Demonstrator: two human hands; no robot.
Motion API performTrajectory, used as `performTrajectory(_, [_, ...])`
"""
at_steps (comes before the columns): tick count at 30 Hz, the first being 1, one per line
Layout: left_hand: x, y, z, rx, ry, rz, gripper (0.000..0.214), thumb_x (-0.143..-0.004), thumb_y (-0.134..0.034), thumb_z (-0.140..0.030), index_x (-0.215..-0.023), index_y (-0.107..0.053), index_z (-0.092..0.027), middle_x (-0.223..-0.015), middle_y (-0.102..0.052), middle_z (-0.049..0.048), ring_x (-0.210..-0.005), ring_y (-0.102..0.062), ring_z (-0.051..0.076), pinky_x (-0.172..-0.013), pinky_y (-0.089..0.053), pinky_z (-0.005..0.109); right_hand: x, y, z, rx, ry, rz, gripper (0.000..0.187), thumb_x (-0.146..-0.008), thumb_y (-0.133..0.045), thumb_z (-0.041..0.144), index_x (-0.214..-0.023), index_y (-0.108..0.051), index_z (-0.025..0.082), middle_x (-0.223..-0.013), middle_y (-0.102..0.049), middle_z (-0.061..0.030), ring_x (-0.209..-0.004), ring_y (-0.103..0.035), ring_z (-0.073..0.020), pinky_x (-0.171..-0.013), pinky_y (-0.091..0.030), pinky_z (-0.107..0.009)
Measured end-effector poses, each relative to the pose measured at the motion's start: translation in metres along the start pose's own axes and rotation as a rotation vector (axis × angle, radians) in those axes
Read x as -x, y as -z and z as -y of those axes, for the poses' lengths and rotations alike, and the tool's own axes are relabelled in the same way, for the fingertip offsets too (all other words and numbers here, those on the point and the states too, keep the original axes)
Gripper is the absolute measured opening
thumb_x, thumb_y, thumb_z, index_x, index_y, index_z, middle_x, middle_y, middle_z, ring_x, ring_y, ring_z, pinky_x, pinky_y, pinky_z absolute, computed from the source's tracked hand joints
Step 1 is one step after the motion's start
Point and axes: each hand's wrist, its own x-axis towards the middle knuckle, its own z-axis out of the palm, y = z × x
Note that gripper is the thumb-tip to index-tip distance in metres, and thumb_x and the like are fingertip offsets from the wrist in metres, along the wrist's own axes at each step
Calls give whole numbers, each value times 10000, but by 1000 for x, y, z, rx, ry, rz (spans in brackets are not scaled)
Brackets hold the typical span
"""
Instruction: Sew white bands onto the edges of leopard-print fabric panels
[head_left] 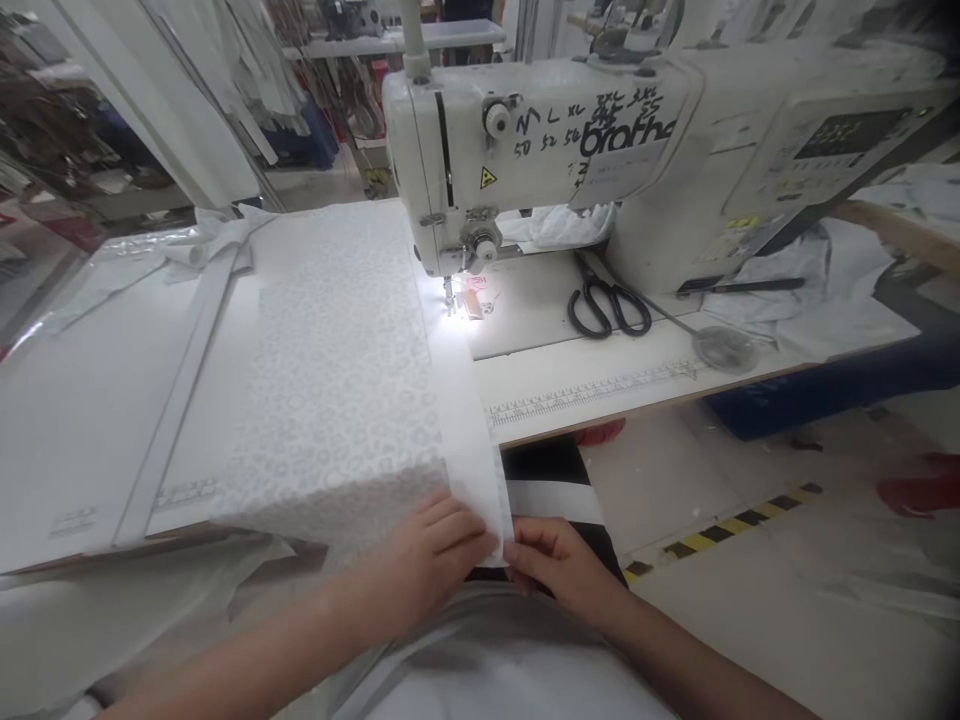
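A pale leopard-print fabric (pixel 345 350) lies across the sewing table and hangs over its front edge. Along its right side runs a plain white strip (pixel 466 425) that passes back under the lit needle of the sewing machine (pixel 525 150). My left hand (pixel 442 540) is closed on the strip's near end, thumb toward the edge. Just to its right, my right hand (pixel 551 560) pinches the same edge between thumb and fingers. Both hands are in front of the table, above my lap.
Black-handled scissors (pixel 609 305) lie on the machine bed, beside a thin rod with a round end (pixel 724 348). A printed ruler (pixel 592 393) follows the table's front edge. A long folded strip (pixel 180 385) lies at left. White cloth (pixel 817 280) is heaped at right.
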Motion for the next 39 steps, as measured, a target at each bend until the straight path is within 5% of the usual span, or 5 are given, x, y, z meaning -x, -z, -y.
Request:
performTrajectory(12, [9,-9,-5,-190,-13,-78,215,-866,-428,-80,-1038,-547,-128,-862,-623,59,-816,-542,163,-780,-420,330,1,5,-8,-65,-26,53,293,-822,-527,397,-661,-522,153,-545,-444,40,-437,-384,-73,-442,-333,-206])
performTrajectory(16, [9,-7,-8,-60,15,-77,220,-856,-441,-60,-1046,-535,-121,-855,-604,65,-801,-518,156,-746,-435,313,11,8,13,579,481,-146,72,-807,-494,200,-845,-541,162,-814,-525,-44,-735,-515,-161,-650,-450,-292])
performTrajectory(21, [-1,3,-12,88,49,-91,187,-844,-464,-60,-995,-543,-140,-832,-601,51,-768,-512,141,-752,-448,308,5,5,33,1179,909,-42,207,-835,-442,62,-992,-550,144,-969,-585,-89,-945,-505,-203,-849,-441,-370])
performTrajectory(28, [-22,36,42,82,417,-182,208,-887,-423,-191,-1076,-510,-179,-1140,-545,104,-1053,-528,197,-850,-500,374,-4,-2,45,1267,1042,-58,225,-819,-392,19,-820,-586,134,-754,-624,-75,-706,-550,-167,-629,-479,-285])
performTrajectory(39, [-33,58,107,-192,398,6,456,-876,-481,-341,-1285,-393,-158,-1363,-405,125,-1284,-325,262,-1039,-344,511,-51,5,64,1356,1127,-55,250,-828,-383,23,-774,-608,118,-723,-648,-70,-676,-571,-164,-607,-472,-280])
